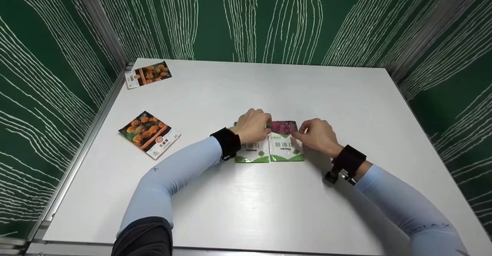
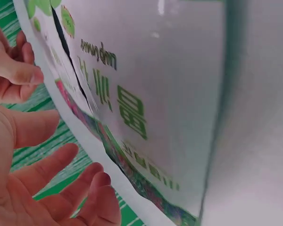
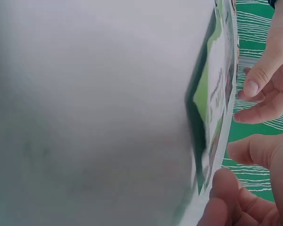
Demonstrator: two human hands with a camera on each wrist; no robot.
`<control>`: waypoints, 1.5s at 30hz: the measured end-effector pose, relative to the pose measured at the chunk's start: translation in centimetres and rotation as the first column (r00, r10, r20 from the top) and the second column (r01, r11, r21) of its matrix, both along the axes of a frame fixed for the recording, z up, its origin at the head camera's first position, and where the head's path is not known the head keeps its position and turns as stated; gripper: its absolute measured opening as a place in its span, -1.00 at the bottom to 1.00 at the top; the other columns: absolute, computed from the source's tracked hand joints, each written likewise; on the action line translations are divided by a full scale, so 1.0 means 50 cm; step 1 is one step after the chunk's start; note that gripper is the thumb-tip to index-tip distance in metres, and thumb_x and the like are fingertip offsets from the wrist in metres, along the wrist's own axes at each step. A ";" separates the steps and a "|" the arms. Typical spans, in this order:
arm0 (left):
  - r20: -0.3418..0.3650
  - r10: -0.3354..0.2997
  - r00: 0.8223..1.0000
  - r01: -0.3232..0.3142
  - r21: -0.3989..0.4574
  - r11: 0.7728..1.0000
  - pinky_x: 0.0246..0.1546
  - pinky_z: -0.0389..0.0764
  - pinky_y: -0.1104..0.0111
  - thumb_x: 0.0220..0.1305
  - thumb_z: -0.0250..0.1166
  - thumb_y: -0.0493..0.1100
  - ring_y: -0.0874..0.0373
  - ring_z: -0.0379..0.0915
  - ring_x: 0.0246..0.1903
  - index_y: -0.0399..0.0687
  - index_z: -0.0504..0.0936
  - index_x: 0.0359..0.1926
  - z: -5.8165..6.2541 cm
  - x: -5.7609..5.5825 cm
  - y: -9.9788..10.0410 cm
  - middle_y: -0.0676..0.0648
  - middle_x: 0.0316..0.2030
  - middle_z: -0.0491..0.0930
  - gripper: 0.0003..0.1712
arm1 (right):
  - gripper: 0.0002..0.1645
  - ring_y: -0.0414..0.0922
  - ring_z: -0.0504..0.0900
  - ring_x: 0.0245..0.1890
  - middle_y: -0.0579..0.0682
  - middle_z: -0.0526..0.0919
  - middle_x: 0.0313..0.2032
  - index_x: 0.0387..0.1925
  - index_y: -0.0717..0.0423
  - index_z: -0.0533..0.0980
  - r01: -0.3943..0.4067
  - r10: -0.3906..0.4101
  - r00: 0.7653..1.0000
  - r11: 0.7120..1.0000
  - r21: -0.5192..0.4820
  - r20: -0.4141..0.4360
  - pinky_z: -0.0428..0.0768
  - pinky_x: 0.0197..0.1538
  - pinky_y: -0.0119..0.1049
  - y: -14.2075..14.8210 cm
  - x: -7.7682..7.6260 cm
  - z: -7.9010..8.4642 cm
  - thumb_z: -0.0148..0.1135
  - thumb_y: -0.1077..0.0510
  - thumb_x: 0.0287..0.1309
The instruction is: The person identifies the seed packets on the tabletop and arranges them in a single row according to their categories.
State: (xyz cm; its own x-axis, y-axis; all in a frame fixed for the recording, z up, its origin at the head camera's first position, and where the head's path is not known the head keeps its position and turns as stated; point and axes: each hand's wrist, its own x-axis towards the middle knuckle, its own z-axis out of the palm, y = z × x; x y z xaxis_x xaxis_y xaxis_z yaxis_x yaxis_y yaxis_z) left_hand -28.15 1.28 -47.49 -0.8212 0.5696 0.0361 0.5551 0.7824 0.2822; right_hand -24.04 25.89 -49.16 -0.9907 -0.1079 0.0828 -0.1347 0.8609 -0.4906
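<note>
Two seed packets lie side by side on the white table in the head view, white with green trim. The right packet (image 1: 286, 148) has a pink flower picture along its far end; the left packet (image 1: 251, 154) is partly hidden under my left hand (image 1: 251, 126). That hand reaches over the left packet's far part, and in the left wrist view its fingers (image 2: 61, 202) are loosely spread apart from the thumb. My right hand (image 1: 318, 136) is at the right packet's outer edge. The right wrist view shows a gap between its thumb (image 3: 250, 149) and fingers.
Two more packets with orange flower pictures lie on the left of the table (image 1: 246, 206): one nearer packet (image 1: 149, 135), set at a slant, and one packet (image 1: 148, 75) at the far left corner. Green walls (image 1: 261, 21) with white lines border the table's back and sides.
</note>
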 end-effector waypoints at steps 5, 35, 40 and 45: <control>0.019 0.024 1.000 -0.024 0.014 1.000 -0.17 0.52 0.17 0.29 0.26 0.07 0.02 0.42 -0.15 0.00 0.61 0.10 -0.002 -0.002 -0.018 -0.03 -0.15 0.57 -0.57 | -0.70 -0.15 0.48 -0.69 -0.13 0.58 -0.71 -0.54 -0.05 0.63 -0.009 0.009 1.000 1.000 -0.007 -0.017 0.36 -0.62 -0.27 0.000 -0.001 0.005 0.40 -0.15 0.05; 0.071 0.163 0.984 -0.171 0.125 0.977 -0.13 0.51 0.14 0.19 0.31 0.15 -0.02 0.39 -0.12 -0.06 0.57 0.17 -0.009 -0.016 -0.136 -0.11 -0.03 0.58 -0.40 | -0.40 -0.04 0.70 -0.21 0.00 0.71 -0.12 -0.05 0.03 0.60 0.049 -0.048 0.999 0.997 -0.055 0.008 0.56 -0.21 -0.10 0.009 0.003 0.005 0.38 -0.28 0.03; 0.080 0.180 0.980 -0.189 0.125 0.974 -0.12 0.50 0.15 0.18 0.31 0.16 -0.02 0.39 -0.12 -0.06 0.57 0.17 -0.008 -0.017 -0.152 -0.11 -0.05 0.58 -0.39 | -0.42 -0.04 0.70 -0.22 0.00 0.71 -0.13 -0.05 0.03 0.60 0.048 -0.048 0.999 0.998 -0.051 0.004 0.57 -0.22 -0.10 0.011 0.005 0.005 0.40 -0.27 0.03; 0.105 0.195 0.975 -0.206 0.109 0.972 -0.09 0.49 0.13 0.16 0.31 0.17 -0.05 0.39 -0.08 -0.07 0.56 0.18 -0.004 -0.017 -0.173 -0.13 -0.03 0.56 -0.36 | -0.44 -0.05 0.70 -0.22 0.00 0.71 -0.14 -0.06 0.03 0.61 0.051 -0.051 0.999 0.997 -0.049 0.007 0.56 -0.23 -0.11 0.010 0.006 0.006 0.40 -0.26 0.03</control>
State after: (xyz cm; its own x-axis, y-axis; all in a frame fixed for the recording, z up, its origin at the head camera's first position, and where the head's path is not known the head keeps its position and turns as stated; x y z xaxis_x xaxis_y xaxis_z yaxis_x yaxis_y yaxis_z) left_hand -28.98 -7.35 -47.67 -0.9211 0.3892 0.0113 0.3572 0.8330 0.4224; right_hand -23.76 26.40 -48.86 -0.9953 -0.0528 0.0808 -0.0879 0.8416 -0.5330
